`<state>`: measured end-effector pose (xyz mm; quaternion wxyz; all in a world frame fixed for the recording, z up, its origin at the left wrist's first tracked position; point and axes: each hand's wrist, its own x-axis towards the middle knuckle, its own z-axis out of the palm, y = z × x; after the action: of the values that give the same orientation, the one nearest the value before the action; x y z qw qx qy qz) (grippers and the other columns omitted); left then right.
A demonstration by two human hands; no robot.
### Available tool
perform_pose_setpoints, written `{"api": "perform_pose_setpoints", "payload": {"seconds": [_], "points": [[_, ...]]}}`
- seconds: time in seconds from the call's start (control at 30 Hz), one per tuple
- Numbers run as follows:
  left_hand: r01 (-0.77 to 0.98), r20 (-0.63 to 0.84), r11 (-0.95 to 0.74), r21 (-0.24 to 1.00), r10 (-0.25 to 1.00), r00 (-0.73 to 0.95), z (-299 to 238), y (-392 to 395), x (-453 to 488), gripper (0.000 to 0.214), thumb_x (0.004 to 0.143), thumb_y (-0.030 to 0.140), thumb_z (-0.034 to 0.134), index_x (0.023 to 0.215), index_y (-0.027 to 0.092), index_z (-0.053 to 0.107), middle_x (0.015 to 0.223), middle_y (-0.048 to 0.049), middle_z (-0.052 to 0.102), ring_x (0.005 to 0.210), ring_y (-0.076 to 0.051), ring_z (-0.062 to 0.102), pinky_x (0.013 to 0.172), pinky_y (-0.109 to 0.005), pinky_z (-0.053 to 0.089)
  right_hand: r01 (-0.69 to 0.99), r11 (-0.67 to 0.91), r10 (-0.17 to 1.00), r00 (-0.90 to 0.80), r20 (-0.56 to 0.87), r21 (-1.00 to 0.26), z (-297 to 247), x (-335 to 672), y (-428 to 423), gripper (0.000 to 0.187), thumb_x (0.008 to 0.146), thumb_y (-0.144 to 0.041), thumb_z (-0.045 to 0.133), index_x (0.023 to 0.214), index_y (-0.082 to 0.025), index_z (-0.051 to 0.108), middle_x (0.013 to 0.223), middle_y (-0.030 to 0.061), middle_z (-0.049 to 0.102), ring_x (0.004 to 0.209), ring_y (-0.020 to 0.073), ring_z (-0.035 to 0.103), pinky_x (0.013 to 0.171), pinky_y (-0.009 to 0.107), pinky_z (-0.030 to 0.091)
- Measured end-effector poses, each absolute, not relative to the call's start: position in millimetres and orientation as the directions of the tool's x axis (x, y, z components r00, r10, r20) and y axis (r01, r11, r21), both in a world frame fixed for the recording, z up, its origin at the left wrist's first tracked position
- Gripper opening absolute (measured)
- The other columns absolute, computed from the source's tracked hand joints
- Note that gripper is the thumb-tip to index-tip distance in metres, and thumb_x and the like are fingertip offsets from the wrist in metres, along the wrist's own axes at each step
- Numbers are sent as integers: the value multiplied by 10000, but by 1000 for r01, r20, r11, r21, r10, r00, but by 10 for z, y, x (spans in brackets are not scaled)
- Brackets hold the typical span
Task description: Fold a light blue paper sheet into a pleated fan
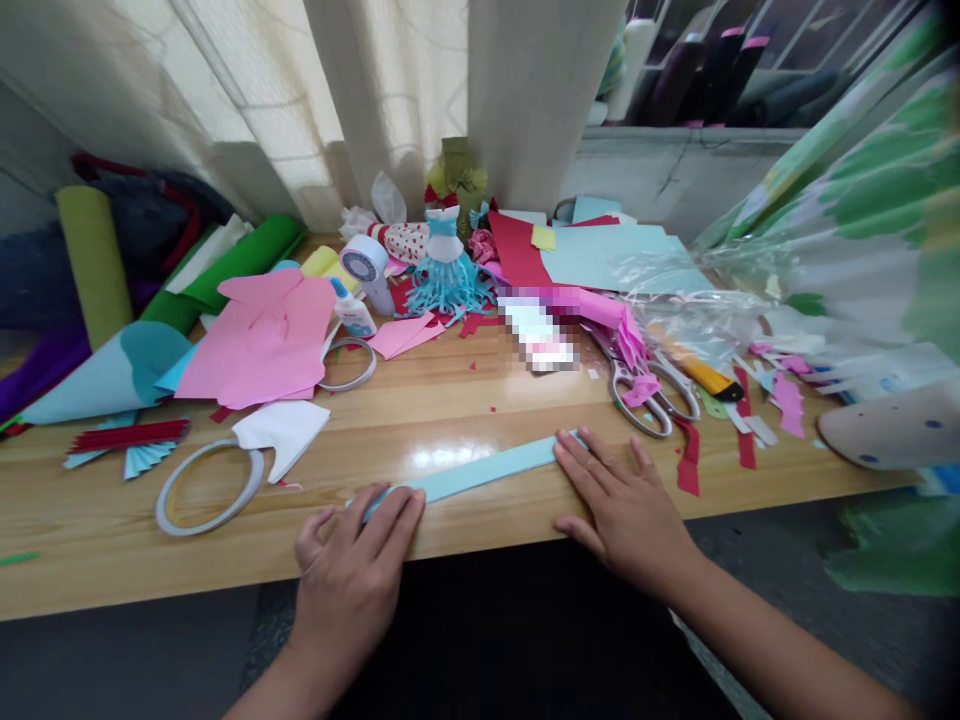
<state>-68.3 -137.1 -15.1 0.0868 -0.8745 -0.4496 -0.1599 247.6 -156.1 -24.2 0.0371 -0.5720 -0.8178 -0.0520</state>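
A light blue folded paper strip (487,472) lies flat on the wooden table near its front edge, slanting up to the right. My left hand (358,560) rests its fingertips on the strip's left end, with the fingers slightly bent and the thumb apart. On the right end press the outstretched fingers of my right hand (619,500), its thumb spread toward the table edge. Neither hand is wrapped round the strip; both hold it down from above. My fingers partly cover its two ends.
Left of the strip are a tape roll (210,488), white paper (281,435) and pink paper (259,340). Scissors (652,390), a yellow cutter (697,365) and paper scraps lie to the right. A glue bottle (352,308), small fan (366,270) and blue-fringed paper dress (448,270) stand behind.
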Motion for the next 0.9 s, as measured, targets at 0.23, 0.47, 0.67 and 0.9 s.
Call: {"api": "perform_pose_setpoints", "payload": {"seconds": [0.23, 0.47, 0.67, 0.9], "points": [[882, 368, -471, -36, 814, 450, -246, -1510, -1046, 435, 843, 143, 518, 1243, 310, 556, 1168, -11, 663, 1117, -285, 522, 860, -437, 289, 951, 294, 943, -304, 132, 92, -278, 2631, -1567, 621, 928, -467, 354, 1459, -187, 196, 1481, 77, 314, 1373, 279, 242, 1061, 609, 105], [906, 351, -422, 10, 850, 392, -290, -1516, -1250, 416, 829, 132, 530, 1182, 343, 596, 1181, -85, 611, 1209, -338, 437, 930, -563, 261, 956, 280, 946, -290, 142, 86, -290, 2611, -1582, 640, 926, -465, 359, 1470, -197, 154, 1472, 96, 337, 1362, 282, 274, 1039, 605, 180], [892, 366, -435, 121, 855, 368, -389, -1456, -1395, 409, 802, 186, 579, 1150, 399, 611, 1204, -75, 538, 1209, -333, 428, 884, -523, 344, 963, 253, 940, -267, 214, 89, -265, 2709, -1551, 587, 919, -444, 389, 1437, -189, 282, 1424, 114, 421, 1356, 293, 287, 1028, 587, 228], [882, 349, -447, 152, 859, 375, -388, -1374, -1451, 349, 805, 252, 586, 1100, 430, 637, 1247, -47, 521, 1181, -317, 444, 864, -507, 376, 908, 419, 799, -371, 474, 6, -36, 2366, -1341, 345, 870, -296, 555, 1194, -183, 573, 1227, 119, 604, 1134, 278, 512, 993, 484, 335]]}}
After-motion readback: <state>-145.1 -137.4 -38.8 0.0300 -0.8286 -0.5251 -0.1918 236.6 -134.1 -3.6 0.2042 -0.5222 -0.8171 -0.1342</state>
